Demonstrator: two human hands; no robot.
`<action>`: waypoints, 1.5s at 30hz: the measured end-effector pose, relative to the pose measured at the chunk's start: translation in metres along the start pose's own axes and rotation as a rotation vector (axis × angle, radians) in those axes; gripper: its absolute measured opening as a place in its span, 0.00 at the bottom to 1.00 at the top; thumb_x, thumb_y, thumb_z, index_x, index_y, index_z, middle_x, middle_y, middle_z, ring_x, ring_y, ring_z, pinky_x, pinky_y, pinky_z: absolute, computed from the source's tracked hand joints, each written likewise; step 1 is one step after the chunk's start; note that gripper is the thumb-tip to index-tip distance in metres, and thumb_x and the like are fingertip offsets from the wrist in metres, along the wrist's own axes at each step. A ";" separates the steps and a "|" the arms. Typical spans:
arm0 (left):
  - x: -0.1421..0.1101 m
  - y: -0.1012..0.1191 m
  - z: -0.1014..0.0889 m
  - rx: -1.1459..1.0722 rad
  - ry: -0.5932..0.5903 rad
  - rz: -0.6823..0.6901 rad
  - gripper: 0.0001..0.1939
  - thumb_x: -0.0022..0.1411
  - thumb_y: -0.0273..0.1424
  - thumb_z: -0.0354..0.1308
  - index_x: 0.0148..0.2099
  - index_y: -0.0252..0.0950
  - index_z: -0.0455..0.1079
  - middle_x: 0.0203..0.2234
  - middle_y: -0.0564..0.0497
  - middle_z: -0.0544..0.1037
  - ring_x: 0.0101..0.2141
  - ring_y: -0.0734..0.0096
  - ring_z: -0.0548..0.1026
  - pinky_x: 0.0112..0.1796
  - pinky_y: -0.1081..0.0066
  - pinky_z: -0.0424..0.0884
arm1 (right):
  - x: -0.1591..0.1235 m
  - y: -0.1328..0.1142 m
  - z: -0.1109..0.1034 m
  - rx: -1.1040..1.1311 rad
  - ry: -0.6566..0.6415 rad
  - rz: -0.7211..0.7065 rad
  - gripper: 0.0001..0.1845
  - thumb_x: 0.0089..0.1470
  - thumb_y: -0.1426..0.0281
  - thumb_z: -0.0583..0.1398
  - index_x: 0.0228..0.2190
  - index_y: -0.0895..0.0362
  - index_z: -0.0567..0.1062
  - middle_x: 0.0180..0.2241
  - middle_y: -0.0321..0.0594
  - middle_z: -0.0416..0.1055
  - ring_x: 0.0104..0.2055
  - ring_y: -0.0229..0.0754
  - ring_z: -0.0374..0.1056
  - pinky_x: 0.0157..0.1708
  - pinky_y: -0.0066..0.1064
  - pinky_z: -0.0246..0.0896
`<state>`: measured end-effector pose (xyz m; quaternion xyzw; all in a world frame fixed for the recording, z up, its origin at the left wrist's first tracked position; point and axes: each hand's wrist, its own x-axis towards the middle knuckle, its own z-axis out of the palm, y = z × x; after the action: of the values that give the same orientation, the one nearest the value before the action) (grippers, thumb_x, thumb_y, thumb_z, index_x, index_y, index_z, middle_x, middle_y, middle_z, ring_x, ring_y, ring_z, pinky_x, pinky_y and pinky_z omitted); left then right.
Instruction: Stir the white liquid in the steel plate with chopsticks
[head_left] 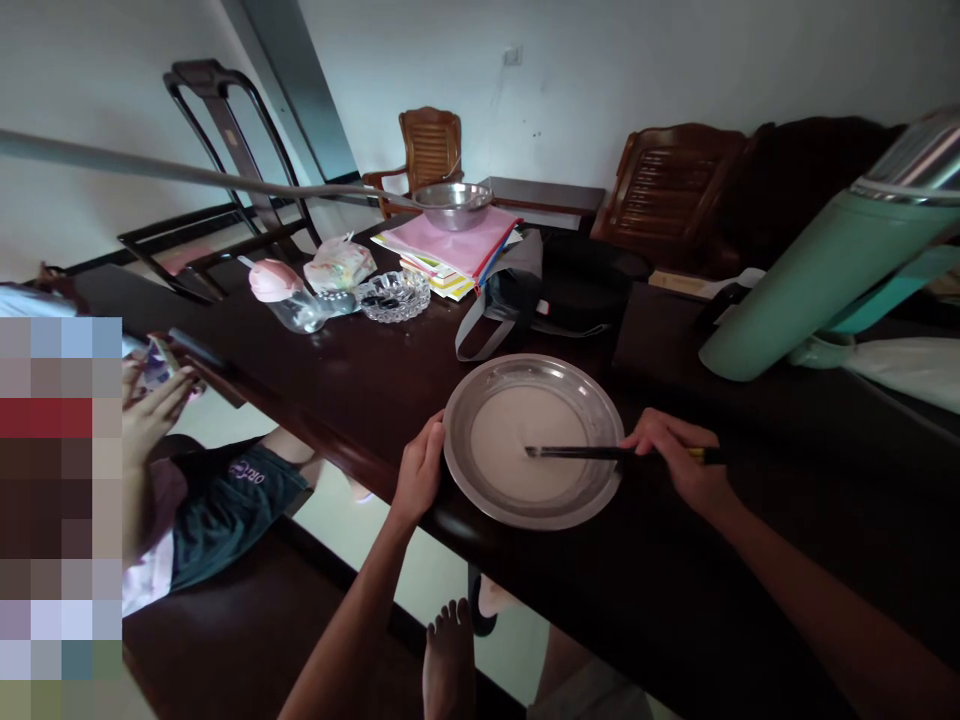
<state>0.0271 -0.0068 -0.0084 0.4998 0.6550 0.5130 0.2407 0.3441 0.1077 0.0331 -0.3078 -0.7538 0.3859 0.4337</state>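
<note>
A round metal bowl (459,468) stands on the dark table close in front of me, holding a pale, milky liquid (517,425). My left hand (421,468) grips the bowl's left rim, its thumb near the edge and the other fingers mostly hidden beneath. On the right side, my right hand (679,455) is closed around dark chopsticks (577,453). They reach leftward over the rim, and their tips dip into the liquid near the middle of the bowl.
Behind the bowl lie a grey-strapped black bag (577,285), papers under a pink folder (450,240), a smaller metal bowl (454,208), a glass ashtray (395,297) and a pink-lidded bottle (289,298). A green thermos (802,285) stands right. Another person (225,510) sits left.
</note>
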 end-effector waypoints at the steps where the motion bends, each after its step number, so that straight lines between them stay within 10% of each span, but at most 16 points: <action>1: 0.000 0.000 0.000 -0.001 0.003 -0.002 0.30 0.71 0.50 0.41 0.59 0.35 0.71 0.55 0.43 0.77 0.57 0.56 0.72 0.58 0.59 0.66 | -0.001 -0.001 0.001 -0.004 -0.056 -0.024 0.19 0.63 0.61 0.57 0.22 0.53 0.75 0.27 0.39 0.78 0.30 0.44 0.72 0.33 0.36 0.66; 7: 0.000 -0.001 0.000 -0.010 -0.001 -0.005 0.30 0.71 0.49 0.41 0.59 0.34 0.70 0.55 0.43 0.77 0.57 0.56 0.72 0.58 0.60 0.65 | 0.000 0.002 -0.001 -0.007 0.104 0.019 0.20 0.64 0.64 0.57 0.20 0.52 0.73 0.25 0.37 0.75 0.30 0.42 0.71 0.33 0.35 0.64; 22: 0.000 -0.002 0.000 0.002 0.004 -0.005 0.31 0.71 0.50 0.41 0.60 0.34 0.70 0.55 0.43 0.76 0.57 0.56 0.71 0.58 0.60 0.65 | -0.001 -0.001 0.000 -0.041 -0.096 -0.070 0.15 0.63 0.68 0.58 0.25 0.52 0.76 0.29 0.37 0.78 0.34 0.42 0.72 0.36 0.34 0.65; 26: 0.000 -0.003 0.000 -0.010 0.000 -0.005 0.31 0.71 0.50 0.41 0.60 0.34 0.70 0.55 0.43 0.77 0.57 0.55 0.72 0.58 0.60 0.65 | 0.000 0.001 -0.001 -0.051 0.066 0.003 0.17 0.64 0.67 0.57 0.23 0.52 0.75 0.27 0.37 0.77 0.32 0.42 0.72 0.35 0.34 0.64; 31: -0.001 -0.002 -0.001 -0.016 0.001 -0.006 0.31 0.71 0.50 0.42 0.60 0.34 0.70 0.55 0.43 0.77 0.57 0.55 0.72 0.58 0.59 0.65 | -0.002 0.000 0.000 -0.007 -0.094 -0.058 0.16 0.64 0.68 0.57 0.24 0.52 0.76 0.28 0.37 0.77 0.33 0.42 0.71 0.35 0.34 0.65; 36: -0.001 -0.002 -0.001 -0.021 -0.006 -0.013 0.31 0.71 0.51 0.42 0.60 0.33 0.70 0.56 0.42 0.76 0.57 0.55 0.71 0.58 0.60 0.64 | 0.000 0.001 -0.002 -0.040 0.097 0.023 0.18 0.64 0.67 0.57 0.22 0.53 0.74 0.27 0.36 0.76 0.31 0.41 0.71 0.35 0.33 0.64; 41: -0.001 0.000 0.000 -0.019 0.002 -0.006 0.32 0.71 0.51 0.42 0.59 0.33 0.70 0.55 0.42 0.77 0.57 0.55 0.72 0.57 0.59 0.65 | -0.002 -0.002 0.001 -0.010 -0.093 -0.055 0.16 0.63 0.68 0.58 0.24 0.52 0.76 0.29 0.37 0.78 0.32 0.41 0.71 0.35 0.34 0.65; 45: -0.001 0.000 0.000 -0.018 0.001 -0.013 0.31 0.71 0.51 0.42 0.59 0.33 0.70 0.55 0.42 0.77 0.57 0.55 0.72 0.57 0.60 0.65 | -0.001 -0.001 0.001 -0.035 0.050 -0.010 0.17 0.63 0.68 0.57 0.22 0.53 0.75 0.27 0.36 0.77 0.32 0.41 0.71 0.35 0.34 0.64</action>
<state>0.0273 -0.0077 -0.0080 0.4931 0.6539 0.5174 0.2482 0.3439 0.1058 0.0333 -0.3209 -0.7509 0.3627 0.4491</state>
